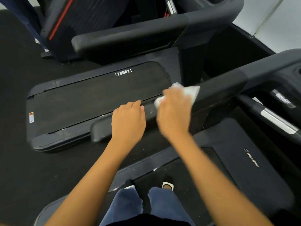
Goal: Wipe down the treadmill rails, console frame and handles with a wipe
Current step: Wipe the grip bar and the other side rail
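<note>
On handrail (224, 85): your right hand (174, 115) clutches wipe (190, 91); left hand (128, 121) grips it.
Wipe: soft, light; keep it bunched.

The handrail (228, 85) is bare right of the wipe (190, 91), all the way to the console end. Just left of the wipe, the left hand (128, 121) grips it, so that bit's blocked. An upright post (190, 67) crowds the far side, but there's open room over the neighbour's belt (97, 98).

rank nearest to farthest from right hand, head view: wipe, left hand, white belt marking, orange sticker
1. wipe, in the right hand
2. left hand, beside it on the handrail
3. white belt marking, upper left
4. orange sticker, far left
</note>
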